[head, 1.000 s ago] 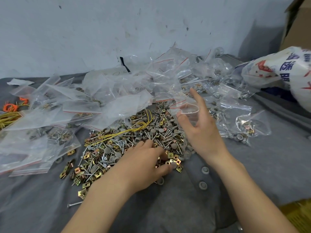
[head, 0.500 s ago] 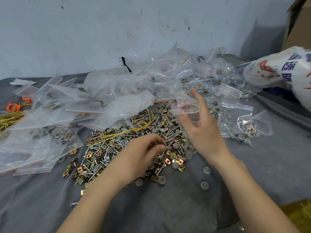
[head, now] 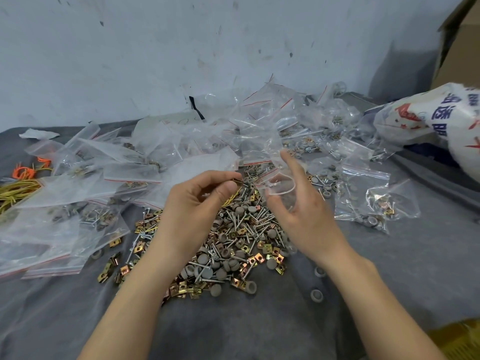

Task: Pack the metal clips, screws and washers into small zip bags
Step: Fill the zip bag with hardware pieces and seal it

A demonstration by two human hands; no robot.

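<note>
My forearms reach in over the grey cloth (head: 233, 331), where two loose washers (head: 319, 272) lie just right of the heap (head: 233, 245), a spread of brass-coloured clips, screws and grey washers in the middle of the cloth. Both my hands work above the far half of the heap, close together but not touching. My left hand (head: 197, 203) has its fingers curled, with thumb and forefinger pinching a single clip (head: 237, 181). My right hand (head: 304, 211) grips a small clear zip bag (head: 279, 184), its mouth held open toward the clip and my forefinger lifted along the bag's far edge. The clip sits just beside the mouth, outside it. A yellow strand (head: 231, 200) shows on the heap below my left thumb. Left of the heap lie flat clear bags (head: 65, 203), some with hardware inside. Farther left are yellow ties (head: 15, 189) and orange ties (head: 24, 172). Right of the heap, packed bags (head: 376, 203) hold clips, screws and washers. Beyond the heap a bag pile (head: 259, 126) rises against the scuffed pale wall (head: 181, 48). Far right of the heap rest a printed white sack (head: 441, 120) and, behind it, a cardboard box (head: 462, 35).
</note>
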